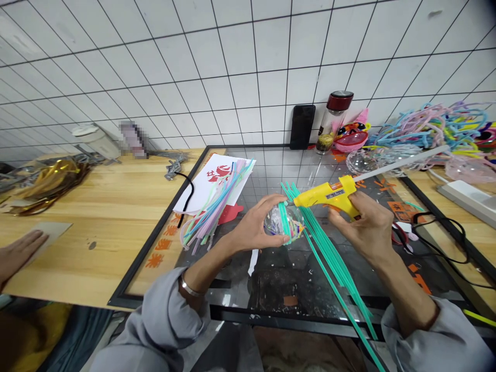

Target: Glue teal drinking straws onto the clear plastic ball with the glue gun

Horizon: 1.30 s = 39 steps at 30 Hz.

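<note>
My left hand point(267, 219) is wrapped round a clear plastic ball point(274, 223) with colourful bits inside and a green strip point(285, 222) running over it. In my right hand point(366, 222) is a yellow hot glue gun point(323, 195), a long whitish glue stick point(403, 164) poking out of its back. The gun's nozzle points left and is close to the top of the ball; whether it touches, I cannot tell. Beneath the gun a bundle of green pipe cleaners point(333, 258) lies slantwise across the glass tabletop.
Pastel pipe cleaners point(217, 206) lie on white paper point(194, 188). A black phone point(302, 126) and a glass bottle point(329, 124) stand by the tiled wall. A tangle of coloured pipe cleaners point(437, 124), a power strip point(468, 199) and a black cord point(442, 250) are right. Another person's hand point(23, 253) rests far left.
</note>
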### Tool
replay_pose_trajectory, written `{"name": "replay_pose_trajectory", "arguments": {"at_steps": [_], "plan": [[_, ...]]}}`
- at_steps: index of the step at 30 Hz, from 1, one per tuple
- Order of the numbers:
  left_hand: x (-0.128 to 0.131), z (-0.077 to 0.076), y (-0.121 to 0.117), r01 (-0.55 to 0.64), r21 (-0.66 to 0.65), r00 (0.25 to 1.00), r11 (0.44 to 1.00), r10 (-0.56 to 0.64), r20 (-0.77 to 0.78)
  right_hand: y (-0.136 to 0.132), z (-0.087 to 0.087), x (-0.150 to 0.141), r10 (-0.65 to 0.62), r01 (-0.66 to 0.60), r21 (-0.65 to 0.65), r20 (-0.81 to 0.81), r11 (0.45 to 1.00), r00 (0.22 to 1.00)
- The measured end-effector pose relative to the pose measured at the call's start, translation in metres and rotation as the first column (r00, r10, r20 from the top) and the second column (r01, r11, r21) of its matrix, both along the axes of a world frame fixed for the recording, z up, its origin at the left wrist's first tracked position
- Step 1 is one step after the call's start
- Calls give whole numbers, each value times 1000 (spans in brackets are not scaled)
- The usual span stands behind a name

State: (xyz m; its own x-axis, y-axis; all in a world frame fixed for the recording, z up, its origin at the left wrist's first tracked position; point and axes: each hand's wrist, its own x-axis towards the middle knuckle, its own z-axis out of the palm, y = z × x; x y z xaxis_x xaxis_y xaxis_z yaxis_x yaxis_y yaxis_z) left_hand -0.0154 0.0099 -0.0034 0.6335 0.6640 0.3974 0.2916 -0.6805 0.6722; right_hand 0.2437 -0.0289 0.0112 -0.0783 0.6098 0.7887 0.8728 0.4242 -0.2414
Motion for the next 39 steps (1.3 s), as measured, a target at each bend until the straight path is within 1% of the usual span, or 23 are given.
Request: {"name": "replay_pose_trajectory", "arguments": {"at_steps": [6, 11, 22, 31, 36, 39], "plan": [[1, 1, 0, 11, 0, 1000, 1000, -11, 9, -1, 1, 0, 10, -10, -5, 5, 1000, 1000], [1, 1, 0, 0, -3, 1000, 1000, 0, 4, -1, 2, 1, 5, -5, -34, -6, 999, 1000], [1, 3, -2, -4, -6, 1000, 1000, 4, 1, -1, 2, 3, 22, -22, -16, 11, 1000, 1000], [0, 0, 0, 0, 0, 1000, 1000, 0, 9, -1, 2, 4, 23, -23, -46, 3, 999, 1000], [0, -1, 0, -1, 1, 1000, 1000, 1, 7, -2, 3, 3, 33, -33, -13, 18, 999, 999], [1, 0, 0, 2, 7, 1000, 1000, -2, 8, -1, 3, 4, 34, -34, -15, 24, 999, 999]]}}
